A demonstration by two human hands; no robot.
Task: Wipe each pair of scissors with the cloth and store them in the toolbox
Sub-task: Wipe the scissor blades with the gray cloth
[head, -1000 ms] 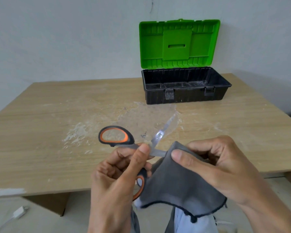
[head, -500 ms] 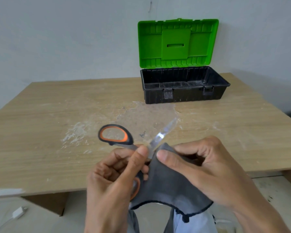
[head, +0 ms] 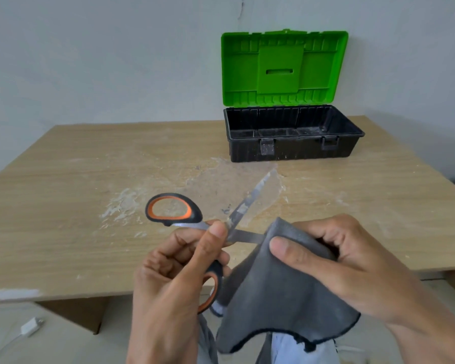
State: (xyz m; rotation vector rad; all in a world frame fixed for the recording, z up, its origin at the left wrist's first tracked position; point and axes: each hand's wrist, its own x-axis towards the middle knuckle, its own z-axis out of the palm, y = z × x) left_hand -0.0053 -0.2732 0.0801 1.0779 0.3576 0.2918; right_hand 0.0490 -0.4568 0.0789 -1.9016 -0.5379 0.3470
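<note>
left hand [head: 174,285] grip: holds scissors [head: 247,204] at pivot | right hand [head: 339,264] grip: pinches cloth [head: 273,298] round 1 blade | advice: draw cloth away from left grip, toward blade tip

The left hand [head: 174,279] gripped the steel scissors with black-and-orange handles [head: 247,203] near the pivot, blades spread. The right hand [head: 352,266] pinched the dark grey cloth [head: 273,298] around one blade; the other was bare. Behind, on the stained pale wooden table [head: 63,206], stood the black plastic toolbox [head: 292,151] with its green lid raised.

Scissors [head: 244,208] blade tip w/in cloth [head: 273,298]
</note>
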